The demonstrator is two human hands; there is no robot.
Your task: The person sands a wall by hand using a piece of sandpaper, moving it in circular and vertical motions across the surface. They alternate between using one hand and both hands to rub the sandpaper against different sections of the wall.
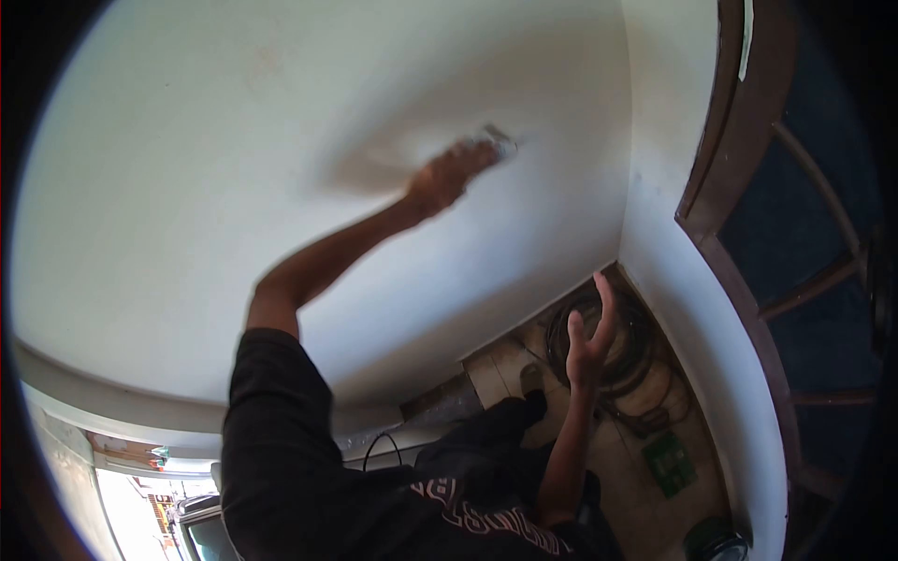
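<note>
My left hand is raised against the pale wall, its fingers closed around a small flat grey scraper-like tool. The tool meets or nearly meets the wall surface; blur hides its exact shape. A broad shadow spreads over the wall around this hand. Lower down on the right, my right hand is held in the air with thumb and fingers apart and nothing in it. Behind it, a coil of dark hose or cable lies on the floor in the corner.
A green flat object lies on the tiled floor. Near the bottom right stands a dark round container. A brown wooden frame with dark panels borders the right side. A ledge runs along the lower left.
</note>
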